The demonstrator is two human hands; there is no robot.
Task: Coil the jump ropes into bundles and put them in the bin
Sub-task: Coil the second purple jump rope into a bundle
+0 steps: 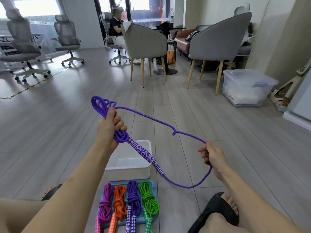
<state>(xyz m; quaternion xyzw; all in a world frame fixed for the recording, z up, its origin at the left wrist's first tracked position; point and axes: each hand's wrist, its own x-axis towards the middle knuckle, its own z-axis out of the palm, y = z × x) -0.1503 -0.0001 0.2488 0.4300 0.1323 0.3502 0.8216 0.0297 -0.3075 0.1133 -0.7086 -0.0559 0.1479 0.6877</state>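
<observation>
Fingers, left: left hand point(109, 126) wrapped tight round the coiled part of the purple jump rope point(152, 118), mid-frame, loops sticking out above and below the fist.
Fingers, right: right hand point(212, 156) pinching the free run of the same rope, right of centre, fingertips point(202, 150) closed on the cord.
Rope state: partly coiled. Long slack arc runs from the left fist out to the right hand, then sags back down to the lower patterned handle point(159, 169). Upper patterned handle point(143, 151) hangs just under the fist.
Snag: small kink or knot point(174, 133) in the slack between the hands. Judgement: shake or untwist it before it reaches the fist, else the loop sits lumpy.
Step in hand: judgement: bring the next loop across to the left hand.
How to do it well: match new loop length to those already held; let the cord slide through the right pinch, don't drag; keep the left grip firm so earlier loops don't spill; leave a tail to wrap the bundle.
Bin: white bin point(133, 169) on the floor, below centre, looks empty, under the dangling handles.
Done bundles: four coiled ropes (magenta, orange, purple, green) on a blue tray point(155, 190), bottom centre, not in the bin.
Risk: trailing handle catching the bin rim.
</observation>
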